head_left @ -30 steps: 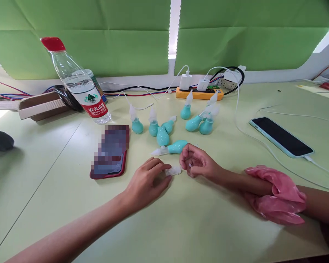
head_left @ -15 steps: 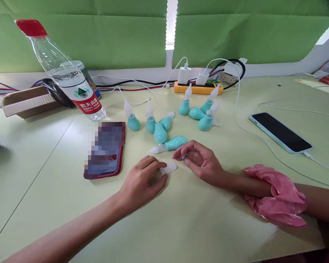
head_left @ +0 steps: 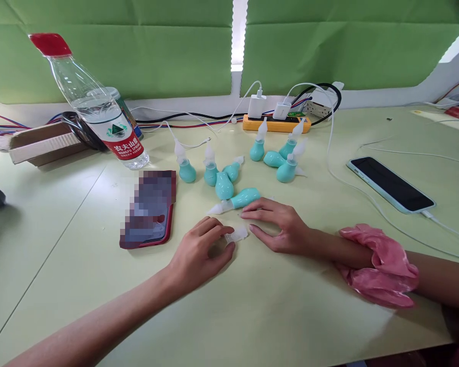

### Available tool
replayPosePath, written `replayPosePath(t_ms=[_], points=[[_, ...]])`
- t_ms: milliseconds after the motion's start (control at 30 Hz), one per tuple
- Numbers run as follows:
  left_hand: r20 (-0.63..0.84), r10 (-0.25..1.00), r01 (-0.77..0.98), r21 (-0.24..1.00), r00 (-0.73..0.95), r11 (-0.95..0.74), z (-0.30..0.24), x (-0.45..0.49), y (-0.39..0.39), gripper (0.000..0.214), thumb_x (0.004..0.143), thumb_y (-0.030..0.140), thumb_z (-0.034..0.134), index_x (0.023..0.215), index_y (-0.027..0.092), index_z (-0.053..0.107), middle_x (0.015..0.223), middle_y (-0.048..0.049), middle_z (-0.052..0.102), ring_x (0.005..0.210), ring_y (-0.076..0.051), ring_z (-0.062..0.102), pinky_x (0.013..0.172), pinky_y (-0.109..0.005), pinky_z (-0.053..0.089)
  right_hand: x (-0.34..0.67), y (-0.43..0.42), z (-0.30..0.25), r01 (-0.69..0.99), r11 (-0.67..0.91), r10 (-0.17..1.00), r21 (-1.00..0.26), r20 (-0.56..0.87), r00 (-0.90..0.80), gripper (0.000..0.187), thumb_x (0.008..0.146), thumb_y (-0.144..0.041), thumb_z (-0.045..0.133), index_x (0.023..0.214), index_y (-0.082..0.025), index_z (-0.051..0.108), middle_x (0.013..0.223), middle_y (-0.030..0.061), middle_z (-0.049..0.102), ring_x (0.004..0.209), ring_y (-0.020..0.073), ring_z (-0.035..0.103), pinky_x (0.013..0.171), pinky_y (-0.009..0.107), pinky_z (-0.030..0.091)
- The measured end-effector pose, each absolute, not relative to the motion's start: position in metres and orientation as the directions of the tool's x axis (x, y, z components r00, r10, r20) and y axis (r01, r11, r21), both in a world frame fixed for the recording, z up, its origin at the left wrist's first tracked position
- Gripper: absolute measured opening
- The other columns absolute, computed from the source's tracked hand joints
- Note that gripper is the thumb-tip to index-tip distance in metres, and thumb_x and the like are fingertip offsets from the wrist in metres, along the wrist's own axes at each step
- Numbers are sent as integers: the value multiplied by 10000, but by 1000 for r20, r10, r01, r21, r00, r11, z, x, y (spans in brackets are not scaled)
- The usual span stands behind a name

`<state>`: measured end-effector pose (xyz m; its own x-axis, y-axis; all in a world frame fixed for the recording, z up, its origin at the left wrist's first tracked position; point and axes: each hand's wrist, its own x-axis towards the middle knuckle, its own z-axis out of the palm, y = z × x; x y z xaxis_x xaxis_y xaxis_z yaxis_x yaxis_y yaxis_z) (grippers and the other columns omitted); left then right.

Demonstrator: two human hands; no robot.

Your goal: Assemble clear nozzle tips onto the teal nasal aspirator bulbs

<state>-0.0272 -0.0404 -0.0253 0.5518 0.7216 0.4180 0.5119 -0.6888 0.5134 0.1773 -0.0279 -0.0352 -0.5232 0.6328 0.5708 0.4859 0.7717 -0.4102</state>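
Observation:
My left hand (head_left: 201, 250) rests on the table, its index finger and thumb curled around the near end of a small translucent plastic piece (head_left: 238, 234). To the right of that piece, my right hand (head_left: 277, 224) is open, thumb and fingers apart, with nothing visible between them. Just beyond its fingertips a teal bulb nasal aspirator (head_left: 247, 198) lies on its side, clear tip pointing left. Behind it several more teal aspirators stand or lie in two groups, including a standing one (head_left: 187, 171) at the left and another (head_left: 257, 149) at the back.
A phone in a red case (head_left: 153, 214) lies left of my left hand. Behind it stands a water bottle (head_left: 115, 130), near a cardboard tray (head_left: 49, 145). An orange power strip (head_left: 248, 122) sits at the back. A charging phone (head_left: 392, 184) lies right, its cable crossing the table.
My right hand has opened its pinch; the tiny thing between its fingertips no longer shows there. My left hand and the plastic piece have hardly moved.

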Motion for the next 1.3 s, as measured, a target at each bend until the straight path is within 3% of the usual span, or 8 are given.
replayPosePath(t_ms=[100,200,367,567,800,1033,1167,1300], points=[[442,716,495,521,539,-695,-25,-27,-41,144,724,172,523,841,142,600,717,-49,575,688,-140,515,620,-270,472,179,-25,-40,608,762,626,-223,492,-605,260,800,-220,501,1034,-145,585,800,59,632,677,124,568,558,217,436],[409,716,505,515,565,-692,-23,-27,-40,156,726,174,522,854,142,606,725,-55,585,707,-152,506,626,-283,471,177,-25,-44,712,687,677,-146,483,-555,280,806,-281,504,1031,-148,605,673,33,651,539,104,538,475,203,357],[356,729,535,507,584,-676,-22,-27,-39,161,739,221,537,863,146,607,765,-61,589,745,-168,503,646,-301,471,174,-24,-46,759,603,749,-246,503,-432,196,761,-280,556,846,-158,683,457,-18,579,391,71,435,430,196,296],[356,718,510,521,599,-684,-24,-26,-40,138,742,205,529,855,155,592,769,-54,577,744,-163,499,654,-298,462,173,-18,-42,730,569,802,-379,454,-389,169,733,-267,580,781,-142,683,429,-37,523,387,56,410,435,177,306],[376,695,487,514,613,-706,-26,-26,-39,144,753,201,518,873,155,582,767,-57,575,740,-161,503,654,-294,461,172,-18,-44,801,515,815,-306,465,-346,214,729,-351,583,806,-195,708,443,-5,588,394,79,457,443,193,306],[355,700,513,491,620,-704,-25,-26,-39,149,770,219,502,878,156,583,766,-55,578,725,-154,509,650,-288,464,173,-12,-41,716,634,732,-293,526,-434,196,783,-252,518,721,-146,671,433,-22,542,373,56,396,425,182,300],[314,717,537,494,622,-683,-24,-26,-38,159,781,240,506,888,148,580,763,-57,574,736,-160,504,648,-286,454,171,-19,-37,522,762,631,-384,622,-464,168,786,-247,529,720,-137,637,385,-62,454,350,35,344,404,156,300],[307,711,521,511,633,-684,-23,-27,-38,167,792,249,500,897,148,581,753,-52,559,724,-152,495,648,-277,446,169,-29,-35,371,827,562,-423,620,-547,107,784,-220,539,786,-153,622,489,-50,549,399,28,401,446,140,342]])
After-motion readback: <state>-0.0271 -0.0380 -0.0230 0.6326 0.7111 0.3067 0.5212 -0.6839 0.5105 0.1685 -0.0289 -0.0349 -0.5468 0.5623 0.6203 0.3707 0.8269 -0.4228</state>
